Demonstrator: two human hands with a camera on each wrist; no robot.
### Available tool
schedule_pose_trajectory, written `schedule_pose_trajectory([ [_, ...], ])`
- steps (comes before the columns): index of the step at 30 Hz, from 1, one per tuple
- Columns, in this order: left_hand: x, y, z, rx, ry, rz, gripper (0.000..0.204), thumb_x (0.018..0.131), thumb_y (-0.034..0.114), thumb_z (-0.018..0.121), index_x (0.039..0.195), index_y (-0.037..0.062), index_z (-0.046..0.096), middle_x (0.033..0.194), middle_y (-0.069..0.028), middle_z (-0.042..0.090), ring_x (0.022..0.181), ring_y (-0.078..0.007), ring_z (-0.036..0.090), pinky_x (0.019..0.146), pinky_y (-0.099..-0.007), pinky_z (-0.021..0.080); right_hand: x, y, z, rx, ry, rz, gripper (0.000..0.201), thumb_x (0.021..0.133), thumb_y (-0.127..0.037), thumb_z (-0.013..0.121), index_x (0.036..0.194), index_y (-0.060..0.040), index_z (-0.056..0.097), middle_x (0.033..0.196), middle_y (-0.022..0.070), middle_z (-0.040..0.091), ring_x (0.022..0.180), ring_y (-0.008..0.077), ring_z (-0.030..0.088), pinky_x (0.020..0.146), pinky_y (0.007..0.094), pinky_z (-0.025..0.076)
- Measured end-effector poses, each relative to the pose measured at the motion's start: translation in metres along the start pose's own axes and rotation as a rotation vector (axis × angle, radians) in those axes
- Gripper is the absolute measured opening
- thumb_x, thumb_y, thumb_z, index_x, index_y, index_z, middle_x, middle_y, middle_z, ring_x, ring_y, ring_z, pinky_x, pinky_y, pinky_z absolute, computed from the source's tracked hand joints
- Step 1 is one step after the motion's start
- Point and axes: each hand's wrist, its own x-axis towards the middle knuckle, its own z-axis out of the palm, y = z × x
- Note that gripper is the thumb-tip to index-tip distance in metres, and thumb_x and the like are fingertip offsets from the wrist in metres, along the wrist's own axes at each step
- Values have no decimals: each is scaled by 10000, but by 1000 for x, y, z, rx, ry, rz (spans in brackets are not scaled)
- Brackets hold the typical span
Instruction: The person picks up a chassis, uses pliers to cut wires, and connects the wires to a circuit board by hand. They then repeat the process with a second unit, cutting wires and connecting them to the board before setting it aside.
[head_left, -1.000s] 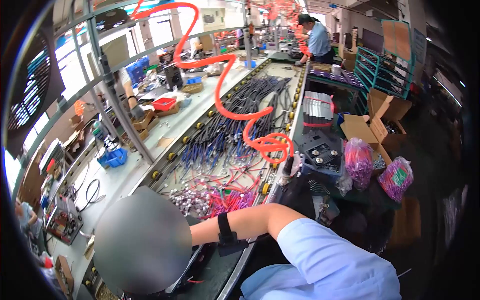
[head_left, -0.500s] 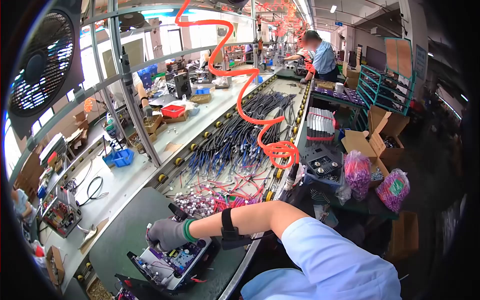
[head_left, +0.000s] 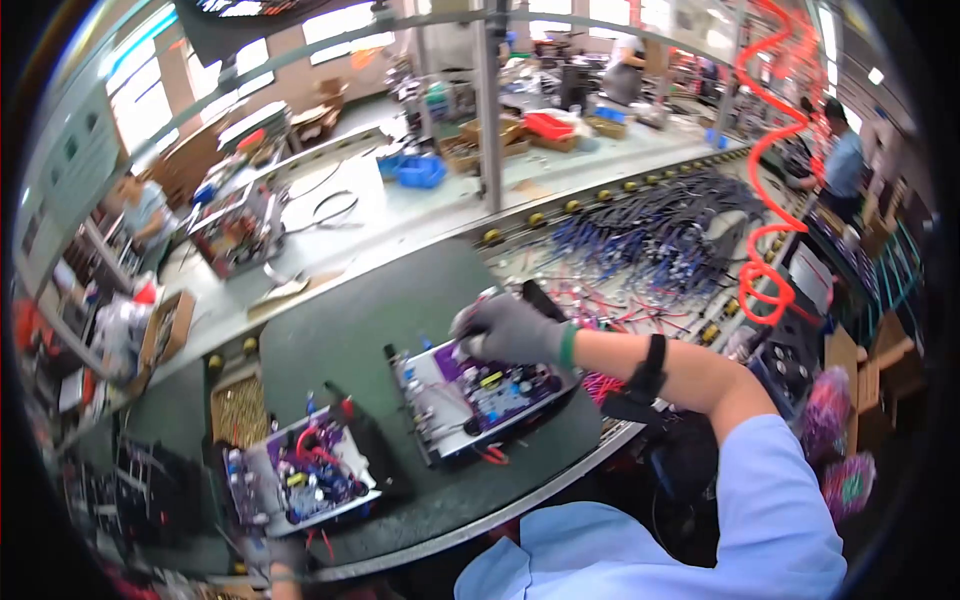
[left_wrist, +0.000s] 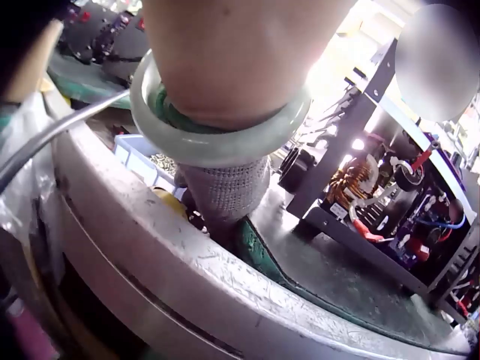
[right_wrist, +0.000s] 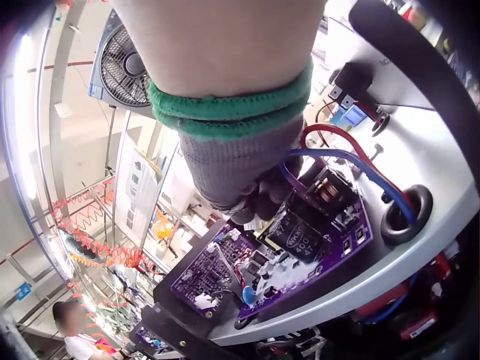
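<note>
In the head view, my grey-gloved right hand [head_left: 515,330] is at the far edge of a metal chassis [head_left: 440,415] with a purple circuit board [head_left: 515,395]. From the right wrist view, the gloved hand [right_wrist: 244,169] bends down over the purple board [right_wrist: 349,244], beside a black capacitor [right_wrist: 296,236]; its fingertips are partly hidden. My left hand [head_left: 270,555] is blurred at the bottom, just below a second chassis [head_left: 345,470]. The left wrist view has that glove [left_wrist: 229,191] by the mat's edge, fingers out of sight, with an upright chassis [left_wrist: 367,247] to its right.
A green mat [head_left: 360,300] lies under both chassis. Left of them is a box of small brass-coloured parts [head_left: 238,412]. Bundled cables [head_left: 670,235] fill the conveyor behind, below a coiled red hose [head_left: 765,225]. Another person [head_left: 845,160] stands at the far right.
The head view has swung left, bringing the second chassis fully into sight and my left hand into the bottom edge. My right hand remains at the first chassis's far edge, as half a second ago.
</note>
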Motion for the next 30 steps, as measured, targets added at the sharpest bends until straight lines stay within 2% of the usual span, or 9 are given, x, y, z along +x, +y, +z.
schedule_pose_trajectory([
  [1, -7, 8, 9, -4, -28, 5, 264, 896, 234, 637, 1078, 78, 750, 1017, -114, 740, 892, -279, 711, 799, -445, 536, 1, 2, -4, -18, -13, 2, 132, 831, -112, 686, 948, -76, 736, 862, 123, 733, 856, 265, 716, 820, 347, 561],
  [11, -9, 18, 54, -109, -173, -287, 364, 858, 358, 634, 1126, 140, 747, 1151, -134, 726, 979, -378, 702, 876, -539, 502, 2, -31, -10, -364, -247, 27, 122, 851, -168, 742, 964, -122, 745, 890, 108, 741, 863, 269, 723, 810, 383, 567],
  [13, 12, 27, 1, -278, -482, -436, 438, 916, 348, 587, 1294, 138, 657, 1288, -145, 667, 1235, -378, 586, 1076, -509, 439, -2, -24, -6, -351, -218, -34, 126, 844, -165, 722, 959, -117, 739, 865, 118, 727, 851, 296, 713, 797, 401, 561],
  [16, -19, 12, 44, -243, -711, -476, 447, 919, 350, 592, 1301, 125, 651, 1272, -148, 674, 1229, -373, 589, 1071, -515, 436, -5, -19, -2, -327, -168, -85, 128, 840, -148, 689, 953, -107, 734, 852, 122, 721, 843, 318, 709, 789, 407, 562],
  [21, -48, 8, 98, -187, -372, -502, 355, 903, 303, 592, 1177, 103, 699, 1171, -114, 720, 1174, -364, 616, 1072, -497, 430, -5, -12, -4, -276, -106, -56, 120, 826, -111, 731, 944, -104, 750, 886, 121, 737, 859, 305, 716, 805, 383, 572],
  [23, -51, 12, 123, -182, -4, -544, 364, 917, 313, 571, 1203, 126, 697, 1202, -94, 718, 1180, -351, 622, 1072, -499, 422, -7, -10, -1, -267, -106, -94, 121, 817, -135, 767, 935, -109, 760, 862, 119, 731, 837, 303, 713, 798, 390, 572],
  [24, -48, 12, 115, -183, -6, -546, 364, 917, 313, 571, 1203, 126, 697, 1202, -94, 718, 1180, -351, 622, 1072, -499, 422, -8, -10, 0, -268, -109, -94, 121, 817, -135, 767, 935, -109, 760, 862, 119, 731, 837, 303, 713, 798, 390, 572],
  [26, -39, 14, 74, -107, -581, -481, 371, 896, 362, 590, 1195, 186, 721, 1153, -80, 713, 1058, -326, 670, 949, -501, 471, -9, -16, -1, -424, -80, -145, 113, 844, -188, 742, 944, -134, 746, 819, 104, 712, 812, 307, 709, 759, 411, 568],
  [30, 7, 35, -22, -41, -467, -424, 477, 906, 341, 622, 1348, 161, 619, 1255, -72, 678, 1186, -335, 617, 947, -455, 489, -1, -22, -3, -643, -243, -205, 104, 864, -220, 715, 946, -156, 723, 771, 94, 687, 785, 311, 702, 716, 431, 559],
])
